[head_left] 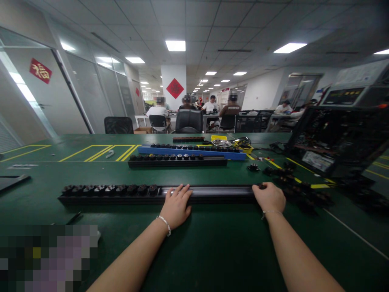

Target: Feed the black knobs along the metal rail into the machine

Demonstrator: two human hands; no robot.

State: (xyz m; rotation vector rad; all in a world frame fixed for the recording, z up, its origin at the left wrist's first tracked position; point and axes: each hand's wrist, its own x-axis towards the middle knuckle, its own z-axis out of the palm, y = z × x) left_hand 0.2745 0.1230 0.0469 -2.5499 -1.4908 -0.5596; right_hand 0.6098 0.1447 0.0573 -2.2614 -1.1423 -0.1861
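A long black metal channel (212, 195) lies crosswise on the green table. A row of several small black socket-like modules (109, 189) fills its left part, while the right stretch shows a bare, shiny inside. My left hand (177, 206) rests on the channel just right of the last module, fingers stretched out and lying flat. At the channel's right end, my right hand (270, 198) is closed with thumb and fingers pinched around a small black part (260, 186). Most of that part is hidden by the fingers, so I cannot tell whether it sits in the channel.
Behind lie another black channel with modules (179, 162) and a blue channel (234, 154). Loose black modules (291, 178) are scattered at right, before an open equipment case (322, 142). A metal dish (221, 143) stands farther back. People sit at distant tables.
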